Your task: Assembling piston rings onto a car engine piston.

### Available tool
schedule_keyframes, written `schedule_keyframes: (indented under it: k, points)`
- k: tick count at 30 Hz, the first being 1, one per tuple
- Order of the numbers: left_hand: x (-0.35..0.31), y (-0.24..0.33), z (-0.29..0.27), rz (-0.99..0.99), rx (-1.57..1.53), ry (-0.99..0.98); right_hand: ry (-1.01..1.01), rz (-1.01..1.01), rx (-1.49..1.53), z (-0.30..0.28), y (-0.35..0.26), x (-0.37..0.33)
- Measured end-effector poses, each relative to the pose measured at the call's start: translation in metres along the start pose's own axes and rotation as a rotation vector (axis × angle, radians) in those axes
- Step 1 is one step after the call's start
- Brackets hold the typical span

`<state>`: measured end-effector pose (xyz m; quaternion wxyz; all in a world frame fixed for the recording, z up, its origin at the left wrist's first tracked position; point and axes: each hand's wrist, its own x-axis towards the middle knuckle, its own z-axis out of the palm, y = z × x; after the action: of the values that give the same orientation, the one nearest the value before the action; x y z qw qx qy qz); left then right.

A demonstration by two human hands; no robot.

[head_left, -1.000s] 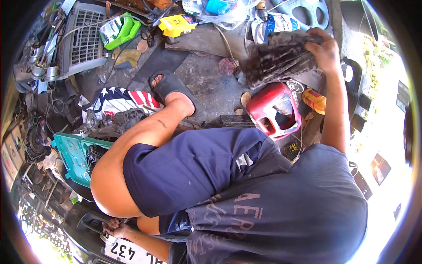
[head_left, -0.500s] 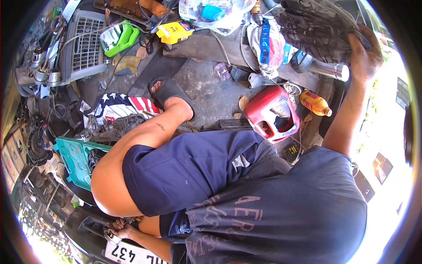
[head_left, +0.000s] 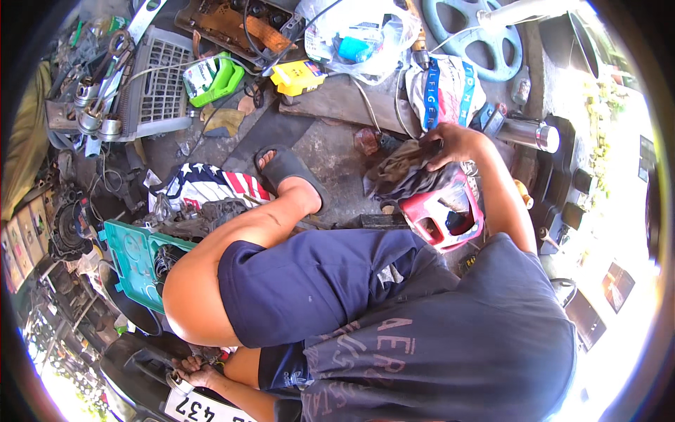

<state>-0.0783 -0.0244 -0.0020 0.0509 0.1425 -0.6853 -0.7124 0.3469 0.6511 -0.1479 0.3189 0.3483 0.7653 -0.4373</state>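
Observation:
My right hand is closed on a dark, grimy rag, which hangs bunched up over the rim of a cut-open red plastic container. At the lower left, my left hand has its fingers curled around a small silvery metal part, whose exact kind I cannot make out. That hand is just above a white licence plate and beside a dark curved handle. My left knee is bent, with a black slipper on the foot.
A teal tool case lies beside my leg, near a stars-and-stripes cloth. Farther off are a grey grille, a green container, a yellow box, a plastic bag, a blue wheel and a metal cylinder.
My right hand has come down and leftward from the upper right with the dark rag, to the red container. The blue wheel is now uncovered. My left hand stays in place.

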Motion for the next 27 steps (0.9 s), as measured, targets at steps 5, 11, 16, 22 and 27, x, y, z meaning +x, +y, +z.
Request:
schedule_keyframes:
  k: [5, 11, 16, 22, 27]
  points:
    - [-0.002, 0.004, -0.005, 0.017, -0.036, 0.009, 0.975, 0.343, -0.122, 0.049, 0.055, 0.073]
    - [-0.004, 0.002, -0.014, 0.025, -0.030, 0.003, 0.926, 0.573, -0.073, 0.033, 0.099, 0.077]
    - [-0.004, 0.007, -0.018, 0.016, -0.058, 0.003, 1.509, 0.454, -0.100, -0.071, 0.068, -0.007]
    - [-0.001, 0.005, -0.012, 0.013, -0.092, -0.010, 1.851, 0.031, -0.152, -0.136, 0.063, -0.076]
    - [-0.001, 0.003, -0.004, -0.004, -0.068, 0.011, 1.824, 0.060, -0.250, -0.134, 0.045, -0.095]
